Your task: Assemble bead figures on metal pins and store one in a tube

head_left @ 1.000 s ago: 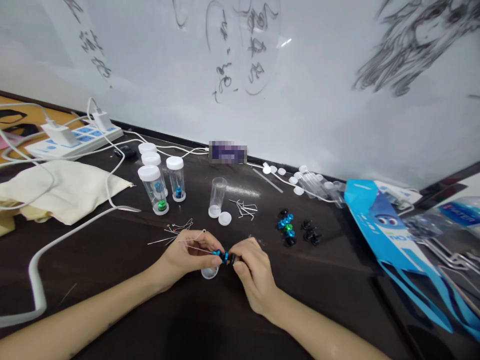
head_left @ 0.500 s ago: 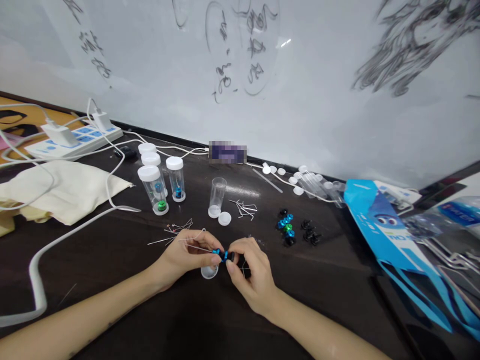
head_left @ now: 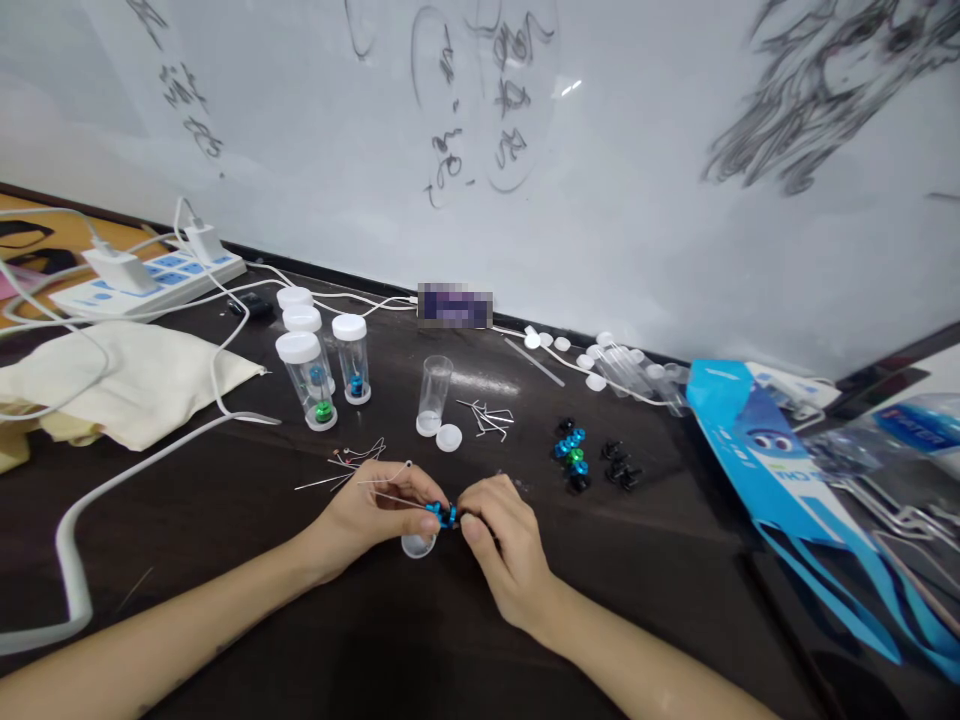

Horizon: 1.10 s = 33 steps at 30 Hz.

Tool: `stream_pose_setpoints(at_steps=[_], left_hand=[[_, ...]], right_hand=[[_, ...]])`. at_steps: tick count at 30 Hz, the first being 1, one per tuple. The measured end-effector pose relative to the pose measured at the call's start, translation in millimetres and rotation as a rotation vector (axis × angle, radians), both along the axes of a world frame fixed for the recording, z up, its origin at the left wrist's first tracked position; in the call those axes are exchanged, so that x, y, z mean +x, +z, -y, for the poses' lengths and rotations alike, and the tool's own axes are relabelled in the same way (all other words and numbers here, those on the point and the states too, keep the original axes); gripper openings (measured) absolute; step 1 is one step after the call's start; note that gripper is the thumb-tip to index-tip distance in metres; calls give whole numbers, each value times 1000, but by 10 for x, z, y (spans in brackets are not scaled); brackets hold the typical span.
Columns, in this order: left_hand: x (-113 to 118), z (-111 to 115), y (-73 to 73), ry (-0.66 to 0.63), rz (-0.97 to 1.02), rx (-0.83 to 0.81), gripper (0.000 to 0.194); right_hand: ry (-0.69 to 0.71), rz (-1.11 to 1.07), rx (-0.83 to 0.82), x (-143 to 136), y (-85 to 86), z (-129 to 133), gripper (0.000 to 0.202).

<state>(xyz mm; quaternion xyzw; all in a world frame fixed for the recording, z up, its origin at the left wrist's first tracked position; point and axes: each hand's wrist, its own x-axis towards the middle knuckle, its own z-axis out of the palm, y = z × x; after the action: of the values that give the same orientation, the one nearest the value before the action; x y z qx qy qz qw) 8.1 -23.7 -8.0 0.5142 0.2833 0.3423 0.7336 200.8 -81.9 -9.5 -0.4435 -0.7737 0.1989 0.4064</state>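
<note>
My left hand pinches a small blue spool-shaped piece between thumb and fingers. A thin metal wire with a small looped end runs from it across the left fingers. At the piece's right end, the closed fingertips of my right hand meet around a small dark part, mostly hidden by them. Under the left fingertips shows a clear round container, partly covered. Beyond the hands stand an uncapped clear tube and a white cap.
Capped tubes stand at left, near thin wires. Bent metal pins, blue and green spool pieces and black parts lie to the right. A power strip, cloth and blue bag flank the table.
My right fingertips have shifted slightly, and less of the black part at the blue piece's right end shows. My left hand has hardly moved.
</note>
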Motion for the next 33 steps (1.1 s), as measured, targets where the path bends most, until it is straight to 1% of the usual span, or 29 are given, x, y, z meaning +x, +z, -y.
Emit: stream_pose_setpoints(at_steps=[6,9,13,17,19,24,26,28,32,33], left_hand=[[-2,-17,-23,16,31,-20,15],[2,-18,-27,22,36,-26,14],[2,-8,-21,13,39,-23,15],[-4,8,-3,-18,10,-15,15],[-4,6,-2,-13,0,0,15],[7,-15,-15,24,9,4,16],[8,-13,-12,33,12,-2,16],[4,-4,-4,41,6,-5,16],[-2,5,-1,45,-17,-2,17],[-2,3,-6,44,-22,0,17]], right_hand=[[0,7,13,-18,37,-2,9],[-2,-15,28,-23,56,9,5],[-8,-30,16,-11,55,18,9],[1,-8,-13,1,33,10,23],[6,10,-11,-2,20,3,26],[-13,19,12,-15,22,2,13],[-9,6,10,-13,41,8,11],[-3,-6,-4,-9,57,12,15],[-4,0,-25,-5,45,5,37],[-5,5,-28,-6,34,2,39]])
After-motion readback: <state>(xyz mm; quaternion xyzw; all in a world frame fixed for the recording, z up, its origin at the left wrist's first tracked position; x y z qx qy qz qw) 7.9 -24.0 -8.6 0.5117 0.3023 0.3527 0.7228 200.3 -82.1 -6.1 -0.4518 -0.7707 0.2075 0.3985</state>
